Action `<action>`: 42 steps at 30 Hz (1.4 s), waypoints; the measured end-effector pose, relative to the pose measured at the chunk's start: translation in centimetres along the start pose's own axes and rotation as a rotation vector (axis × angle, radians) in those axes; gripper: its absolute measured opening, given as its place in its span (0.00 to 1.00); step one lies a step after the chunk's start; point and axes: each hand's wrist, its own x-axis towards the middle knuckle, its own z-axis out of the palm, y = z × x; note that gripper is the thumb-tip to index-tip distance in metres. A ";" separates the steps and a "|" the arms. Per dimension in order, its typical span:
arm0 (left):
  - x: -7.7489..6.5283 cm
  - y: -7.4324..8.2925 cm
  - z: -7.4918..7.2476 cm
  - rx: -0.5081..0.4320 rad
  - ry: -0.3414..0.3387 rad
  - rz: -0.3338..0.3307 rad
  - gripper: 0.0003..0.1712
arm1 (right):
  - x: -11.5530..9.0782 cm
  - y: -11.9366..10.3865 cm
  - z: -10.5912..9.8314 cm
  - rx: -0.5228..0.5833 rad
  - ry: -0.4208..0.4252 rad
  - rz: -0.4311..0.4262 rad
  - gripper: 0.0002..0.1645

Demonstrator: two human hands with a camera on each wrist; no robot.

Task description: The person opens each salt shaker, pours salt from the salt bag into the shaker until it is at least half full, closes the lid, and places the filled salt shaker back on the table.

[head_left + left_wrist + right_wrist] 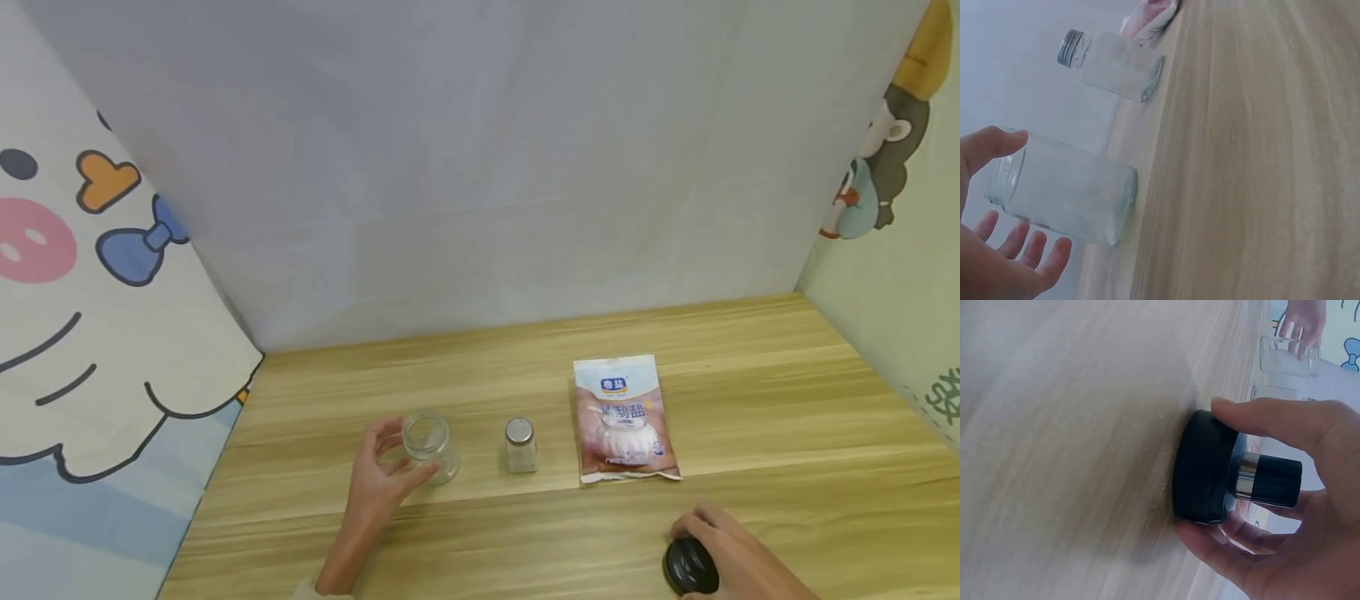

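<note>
A clear glass jar (pixel 442 458), without a lid, stands upright on the table. My left hand (pixel 378 471) is curved loosely around its upper part. In the left wrist view the thumb (pixel 997 147) lies by the jar's neck, and the other fingers spread below, seemingly just off the glass. Right of the jar stands a small glass shaker (pixel 521 450) with a metal cap. At the front right my right hand (pixel 738 558) grips a round black lid-like piece (pixel 1207 469) by its rim. A black knob with a silver band rises from it. Its flat side faces the table.
A white and brown packet (pixel 622 421) with printed lettering lies flat right of the shaker. The wooden table (pixel 510 542) ends at a pale backdrop (pixel 487 208). Cartoon-printed cloths (pixel 90 333) hang at both sides.
</note>
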 end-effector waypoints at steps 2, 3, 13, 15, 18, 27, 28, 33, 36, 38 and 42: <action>-0.1 0.3 0.0 0.008 0.004 -0.001 0.46 | -0.2 0.1 0.0 -0.023 0.019 -0.014 0.35; -0.1 0.5 0.0 0.010 0.003 -0.001 0.46 | -0.3 0.1 0.0 -0.027 0.012 -0.007 0.36; -0.5 2.8 -0.1 0.020 -0.011 0.035 0.46 | -0.8 -1.1 -1.7 -0.006 -0.032 0.197 0.38; -0.5 3.1 0.0 0.037 -0.008 0.042 0.47 | -0.6 -1.4 -2.2 0.002 0.032 0.224 0.38; -0.6 3.6 0.0 0.055 0.009 0.057 0.47 | -0.3 -1.8 -3.2 0.019 0.160 0.212 0.39; -0.8 5.7 0.8 0.025 0.045 0.123 0.42 | 1.4 -1.8 -5.5 0.118 0.426 0.066 0.37; -0.8 6.0 1.0 0.013 0.042 0.124 0.41 | 1.7 -1.8 -5.7 0.129 0.431 0.057 0.37; -0.9 7.0 2.3 -0.043 -0.014 0.120 0.41 | 3.4 -2.3 -6.7 0.196 0.441 0.023 0.34; -0.8 7.0 3.0 -0.058 -0.049 0.114 0.40 | 4.4 -2.6 -7.2 0.238 0.432 0.013 0.32; -0.8 7.0 3.5 -0.064 -0.061 0.114 0.41 | 5.1 -2.8 -7.5 0.258 0.422 0.010 0.31; -0.7 6.7 4.4 -0.088 -0.079 0.137 0.40 | 6.3 -3.0 -7.9 0.307 0.397 0.006 0.29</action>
